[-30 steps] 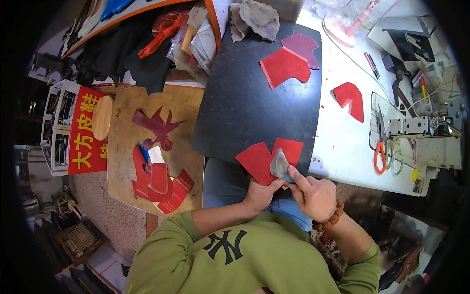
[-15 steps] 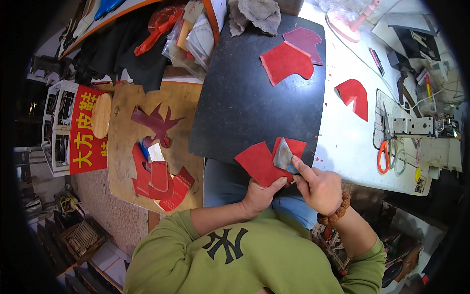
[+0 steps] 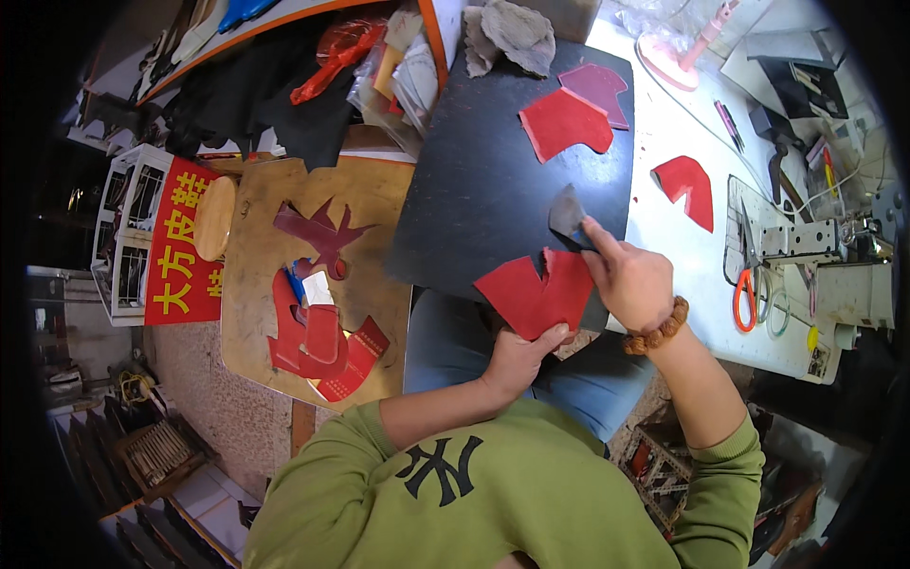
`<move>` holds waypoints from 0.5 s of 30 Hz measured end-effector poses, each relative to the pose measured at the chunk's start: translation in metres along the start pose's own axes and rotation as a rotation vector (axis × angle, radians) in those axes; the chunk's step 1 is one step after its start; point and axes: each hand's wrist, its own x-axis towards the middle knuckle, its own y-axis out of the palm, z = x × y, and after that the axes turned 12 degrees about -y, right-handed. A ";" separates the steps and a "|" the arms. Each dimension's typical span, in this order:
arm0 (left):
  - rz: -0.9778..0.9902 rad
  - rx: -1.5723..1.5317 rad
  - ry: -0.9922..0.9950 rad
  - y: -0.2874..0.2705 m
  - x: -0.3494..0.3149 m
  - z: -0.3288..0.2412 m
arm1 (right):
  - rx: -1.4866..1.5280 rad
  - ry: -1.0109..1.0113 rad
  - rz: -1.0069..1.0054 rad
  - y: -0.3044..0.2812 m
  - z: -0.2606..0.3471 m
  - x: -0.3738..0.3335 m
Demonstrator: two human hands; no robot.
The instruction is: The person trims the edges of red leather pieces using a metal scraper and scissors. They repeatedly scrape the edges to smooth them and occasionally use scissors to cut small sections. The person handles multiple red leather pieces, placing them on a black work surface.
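My left hand (image 3: 517, 360) pinches the near edge of a notched red leather piece (image 3: 531, 292), whose far part lies over the front edge of a dark board (image 3: 483, 190). In my right hand (image 3: 637, 289) is a wide-bladed leather knife (image 3: 567, 212), its grey blade pointing away from me over the board. The forefinger stretches along the knife, just beyond the piece's far edge. Farther up the board lie another red leather piece (image 3: 566, 125) and a purple-red one (image 3: 599, 87) that it partly overlaps.
On the white table at right are a curved red piece (image 3: 695, 190), orange-handled scissors (image 3: 746, 302) and a sewing machine (image 3: 829, 251). A wooden table (image 3: 251, 266) at left bears maroon scraps (image 3: 322, 232) and stacked red pieces (image 3: 322, 341). A grey cloth (image 3: 517, 36) sits at the board's far end.
My right hand has moved the knife away from me, off the red piece and over the board. The piece, in my left hand, has shifted right and slightly away. The whole view has shifted a little.
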 end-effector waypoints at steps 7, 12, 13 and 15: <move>-0.182 -0.268 -0.307 -0.039 -0.028 -0.038 | 0.234 0.050 0.008 -0.034 0.047 -0.077; -0.199 -0.204 -0.330 -0.036 -0.021 -0.045 | 0.131 0.013 0.110 -0.032 0.036 -0.082; -0.181 -0.164 -0.311 -0.029 -0.023 -0.041 | 0.109 -0.030 0.114 -0.033 0.026 -0.075; -0.072 -0.090 -0.363 -0.021 -0.027 -0.037 | 0.046 -0.178 0.160 -0.036 -0.002 -0.055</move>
